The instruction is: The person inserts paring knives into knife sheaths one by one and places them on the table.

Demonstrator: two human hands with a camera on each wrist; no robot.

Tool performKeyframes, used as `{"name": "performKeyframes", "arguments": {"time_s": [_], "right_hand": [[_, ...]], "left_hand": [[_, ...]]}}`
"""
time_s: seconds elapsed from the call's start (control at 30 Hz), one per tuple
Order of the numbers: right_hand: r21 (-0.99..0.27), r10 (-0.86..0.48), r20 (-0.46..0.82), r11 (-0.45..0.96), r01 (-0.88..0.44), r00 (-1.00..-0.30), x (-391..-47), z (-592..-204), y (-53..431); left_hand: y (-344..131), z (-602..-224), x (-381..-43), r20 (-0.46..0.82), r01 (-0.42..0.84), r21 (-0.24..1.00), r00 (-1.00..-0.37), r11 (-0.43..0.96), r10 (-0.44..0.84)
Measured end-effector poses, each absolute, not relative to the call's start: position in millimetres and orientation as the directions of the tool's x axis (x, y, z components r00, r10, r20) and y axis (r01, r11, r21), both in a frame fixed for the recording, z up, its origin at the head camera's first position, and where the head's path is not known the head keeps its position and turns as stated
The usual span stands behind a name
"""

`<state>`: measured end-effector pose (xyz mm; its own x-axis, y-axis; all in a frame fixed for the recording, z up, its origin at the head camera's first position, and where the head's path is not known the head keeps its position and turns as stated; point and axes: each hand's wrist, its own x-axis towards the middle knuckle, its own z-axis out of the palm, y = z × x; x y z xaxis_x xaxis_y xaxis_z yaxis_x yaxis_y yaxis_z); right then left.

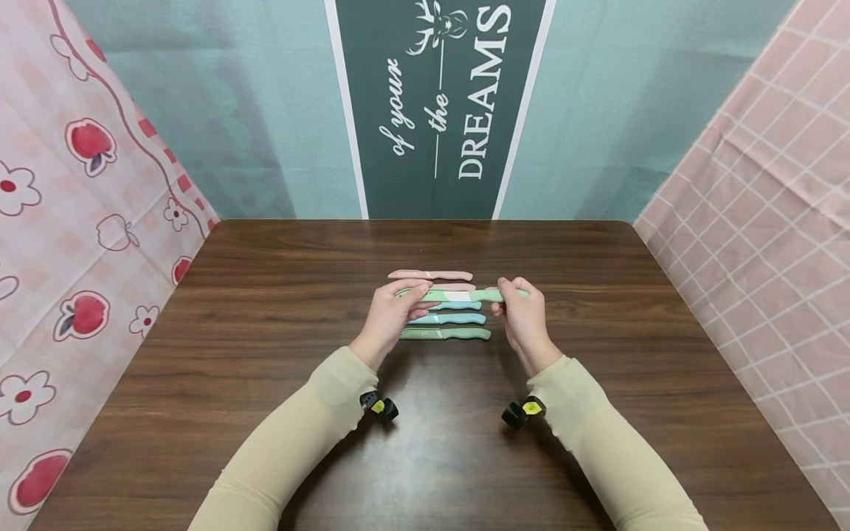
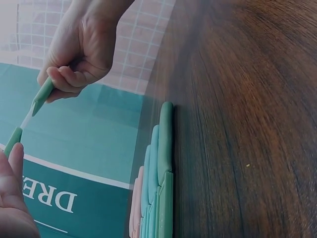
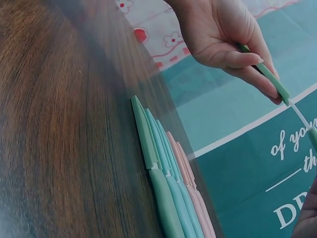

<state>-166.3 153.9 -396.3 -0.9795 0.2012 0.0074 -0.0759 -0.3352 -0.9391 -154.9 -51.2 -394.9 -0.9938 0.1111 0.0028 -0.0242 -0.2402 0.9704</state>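
Observation:
Above the table, both hands hold a light green knife level between them. My left hand pinches its green sheath between thumb and fingers. My right hand grips the green handle, the fingers curled round it. A short stretch of white blade shows between sheath and handle. Beneath lie sheathed knives in a row, handles to the right: a pink knife farthest away, another pink one partly hidden, two blue knives, and a darker green knife nearest me.
The brown wooden table extends around the row. A teal cloth with white lettering hangs behind it. Patterned cloths stand at the left and right. Small black cameras are strapped to both wrists.

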Motion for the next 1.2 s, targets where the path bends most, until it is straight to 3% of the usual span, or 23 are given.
{"name": "performKeyframes", "arguments": {"time_s": [0.73,1.0,1.2], "right_hand": [[-0.933,0.221,-0.007,-0.352,-0.073,-0.975,-165,-404,140],[-0.941,0.232,-0.032,-0.334,-0.048,-0.972,-164,-406,138],[-0.942,0.219,-0.043,-0.334,-0.033,-0.975,-165,-404,134]], "left_hand": [[-47,-400,-153,-0.037,-0.055,0.961,-0.997,-0.27,0.072],[-46,-401,-151,-0.034,-0.063,0.965,-0.993,-0.253,0.115],[-42,-402,-152,-0.01,-0.029,0.953,-0.998,-0.301,0.062]]}}
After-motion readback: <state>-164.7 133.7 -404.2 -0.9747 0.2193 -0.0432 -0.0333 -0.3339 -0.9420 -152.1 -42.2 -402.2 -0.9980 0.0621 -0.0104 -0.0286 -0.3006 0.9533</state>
